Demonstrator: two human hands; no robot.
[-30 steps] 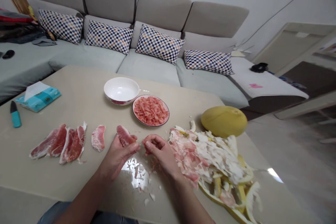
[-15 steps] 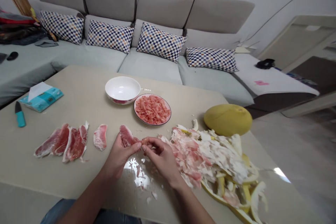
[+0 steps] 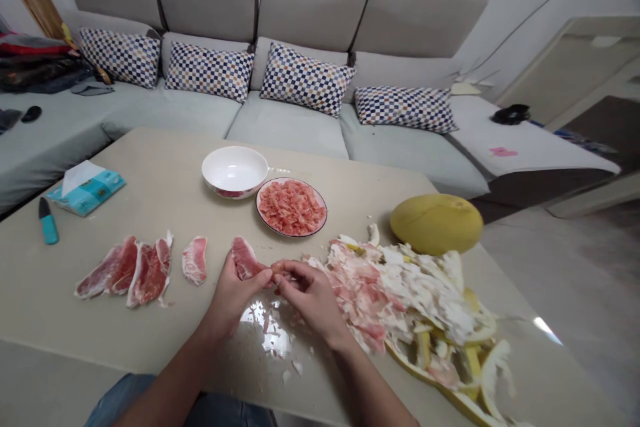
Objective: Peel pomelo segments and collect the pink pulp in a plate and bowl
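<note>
A red pomelo segment (image 3: pixel 246 259) is held in my left hand (image 3: pixel 231 295), between thumb and fingers, its pink flesh facing up. My right hand (image 3: pixel 307 297) pinches the near end of the same segment, its fingertips meeting my left thumb. What exactly lies between those right fingertips is too small to make out. Left of my hands lie a small pomelo segment (image 3: pixel 195 260) and several larger pomelo segments (image 3: pixel 150 270), partly covered in white membrane. Beyond my hands, a dark-rimmed plate (image 3: pixel 259 209) is heaped with peeled pomelo flesh (image 3: pixel 291 205).
A white bowl (image 3: pixel 235 169) stands beside the plate. On the right are a pile of pith and membrane scraps (image 3: pixel 420 293), rind pieces and a whole pomelo (image 3: pixel 436 223). A teal-handled knife (image 3: pixel 49 223) and tissue pack (image 3: pixel 90 192) lie at left. Small scraps litter the table (image 3: pixel 200 347) below my hands.
The view has shifted slightly, so the things at left appear a little further right. Both hands stay together at the segment, with only slight finger movement.
</note>
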